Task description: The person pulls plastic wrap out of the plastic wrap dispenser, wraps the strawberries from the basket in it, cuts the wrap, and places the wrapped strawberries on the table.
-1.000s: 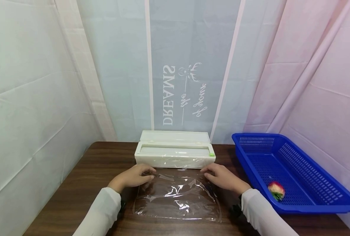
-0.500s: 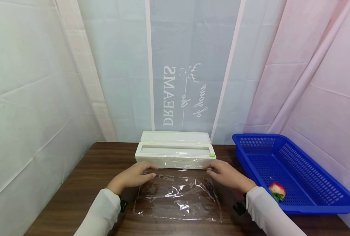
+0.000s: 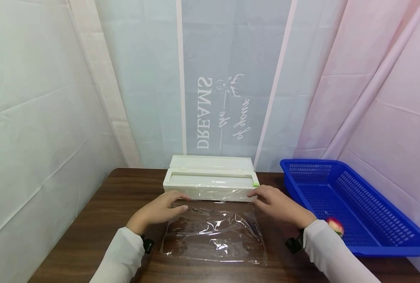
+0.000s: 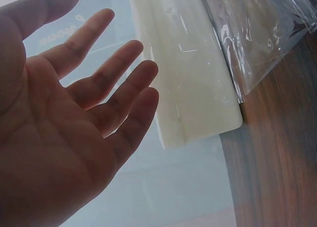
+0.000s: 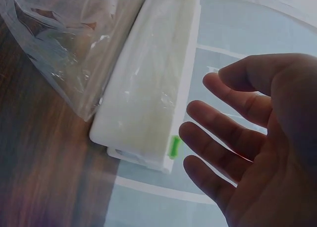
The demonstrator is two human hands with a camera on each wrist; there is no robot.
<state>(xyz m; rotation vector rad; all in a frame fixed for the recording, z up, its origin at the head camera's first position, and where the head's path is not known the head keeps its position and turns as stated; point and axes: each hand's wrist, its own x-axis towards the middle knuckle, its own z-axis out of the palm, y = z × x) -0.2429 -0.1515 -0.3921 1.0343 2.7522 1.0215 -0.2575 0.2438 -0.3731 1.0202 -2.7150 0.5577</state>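
A white cling film dispenser (image 3: 211, 192) stands at the back of the table with its lid (image 3: 211, 162) tipped back. A small green slider (image 5: 174, 146) sits at its right end. Clear cling film (image 3: 213, 236) hangs over the dispenser's front and spreads across the wood before it, wrinkled and shiny. My left hand (image 3: 158, 212) hovers by the dispenser's front left corner, fingers relaxed and holding nothing, as the left wrist view shows. At the front right corner is my right hand (image 3: 280, 206), its loosely bent fingers (image 5: 218, 128) close to the slider and also holding nothing.
A blue plastic basket (image 3: 390, 249) stands on the right of the dark wooden table (image 3: 96, 220), with a red and cream strawberry-like item (image 3: 335, 226) inside, partly hidden by its wall. Light fabric (image 3: 153, 78) hangs behind and at both sides.
My right hand has moved rightward and slightly forward, up to the dispenser's right end. My left hand has stayed nearly in place, and the film lies as before.
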